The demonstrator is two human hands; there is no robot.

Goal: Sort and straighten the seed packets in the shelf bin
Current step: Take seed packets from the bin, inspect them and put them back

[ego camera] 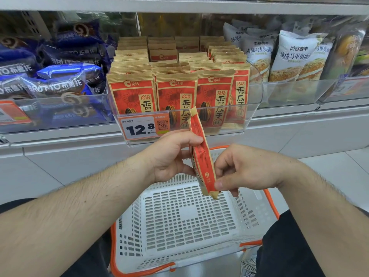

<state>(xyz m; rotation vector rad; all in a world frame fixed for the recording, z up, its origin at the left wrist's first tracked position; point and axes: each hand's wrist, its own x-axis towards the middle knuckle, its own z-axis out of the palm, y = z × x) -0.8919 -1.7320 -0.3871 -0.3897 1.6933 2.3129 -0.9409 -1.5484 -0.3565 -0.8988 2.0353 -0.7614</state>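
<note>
I judge the sorting nearly done: the bin (pixel 247 116) rows look upright. My left hand (pixel 171 154) and right hand (pixel 237 168) both pinch one seed packet (pixel 202 156), edge-on, near the bin front, probably awaiting placement.

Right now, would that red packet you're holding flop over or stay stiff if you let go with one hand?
Probably fairly stiff: the packet stands nearly upright, edge-on, between the left hand near its middle and the right hand near its bottom, with its top unbent. Its wrinkled paper-like wrapper looks easy to grip, not slippery. It seems light, since fingertips alone hold it.
</note>
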